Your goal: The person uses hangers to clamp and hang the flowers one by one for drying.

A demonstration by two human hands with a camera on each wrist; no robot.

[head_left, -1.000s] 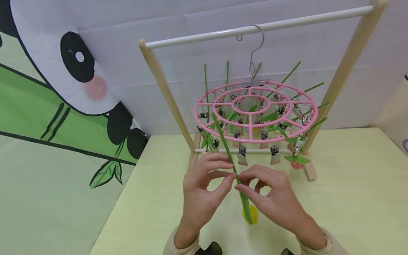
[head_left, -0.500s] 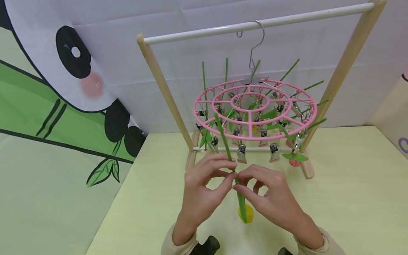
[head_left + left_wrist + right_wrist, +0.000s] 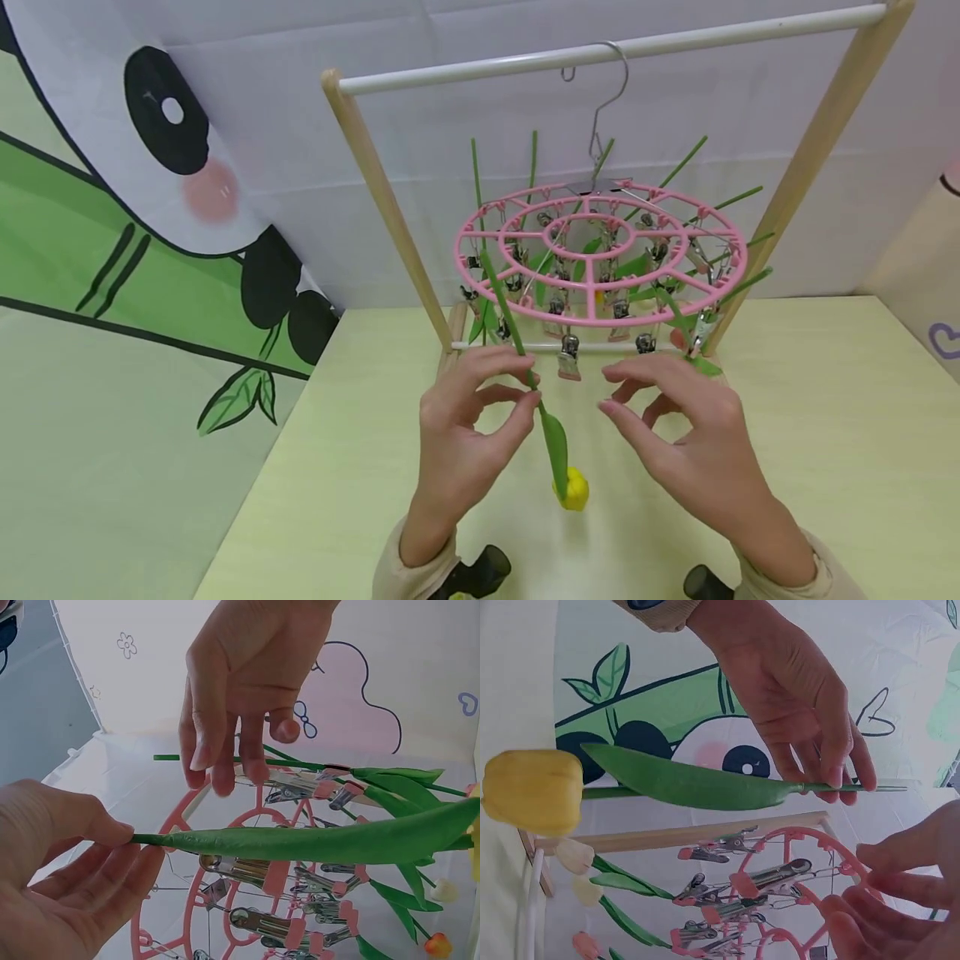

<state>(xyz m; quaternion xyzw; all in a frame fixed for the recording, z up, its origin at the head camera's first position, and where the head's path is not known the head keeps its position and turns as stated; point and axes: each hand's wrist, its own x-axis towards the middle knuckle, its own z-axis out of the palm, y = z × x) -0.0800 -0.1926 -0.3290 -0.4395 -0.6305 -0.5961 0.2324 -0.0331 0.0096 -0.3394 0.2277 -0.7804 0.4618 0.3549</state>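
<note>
A yellow artificial tulip [image 3: 574, 490] hangs head down below my left hand [image 3: 468, 425], whose thumb and fingers pinch its green stem. Its long green leaf [image 3: 300, 844] runs down beside the stem in the left wrist view. My right hand [image 3: 690, 425] is apart from the tulip, thumb and fingertips separated with nothing between them. Beyond both hands hangs a pink round clip hanger [image 3: 590, 292]. Several metal clips dangle from it, among them a front clip [image 3: 569, 365]. Other tulips are clipped around its back and sides, their stems pointing up.
The hanger's hook [image 3: 624, 75] hangs on the white bar [image 3: 480, 73] of a wooden stand [image 3: 390, 200]. A pale table [image 3: 360, 467] lies underneath. Behind it is a white cloth backdrop, with a printed panda at left. Black wrist devices [image 3: 480, 572] sit near the sleeves.
My right hand has let go of the tulip's stem and moved off to the right. The left hand keeps its pinch and has shifted slightly left with the tulip.
</note>
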